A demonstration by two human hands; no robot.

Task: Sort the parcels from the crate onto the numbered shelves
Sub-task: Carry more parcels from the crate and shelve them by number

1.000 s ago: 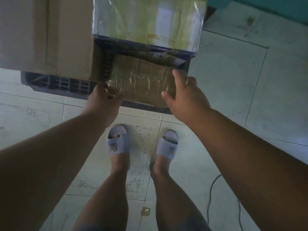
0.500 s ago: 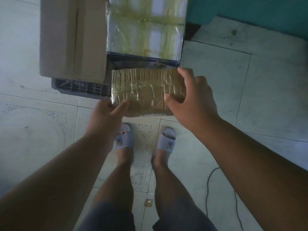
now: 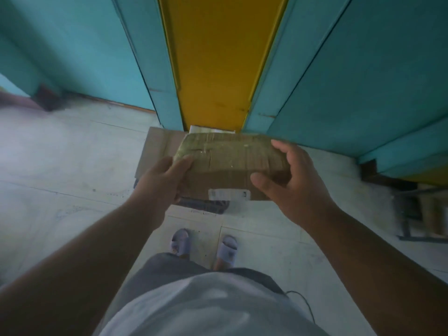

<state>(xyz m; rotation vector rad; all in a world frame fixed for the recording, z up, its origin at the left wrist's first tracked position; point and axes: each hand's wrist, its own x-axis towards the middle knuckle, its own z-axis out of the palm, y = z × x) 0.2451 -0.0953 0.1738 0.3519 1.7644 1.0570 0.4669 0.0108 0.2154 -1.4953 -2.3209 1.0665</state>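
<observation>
Left hand (image 3: 162, 183) clamped on the near-left corner of the taped cardboard parcel (image 3: 228, 166), thumb laid across the top, fingers tucked underneath; right hand (image 3: 295, 183) curled round the right end, thumb on the near face, fingers hooked over the far edge; parcel up in the air between both, above the crate (image 3: 203, 204) on the pale tiled floor (image 3: 60, 166); long axis left to right across the body; broad taped face up, white label (image 3: 229, 194) on the near side; another cardboard box (image 3: 155, 151) below and behind; teal and yellow wall (image 3: 218, 57) straight ahead.
</observation>
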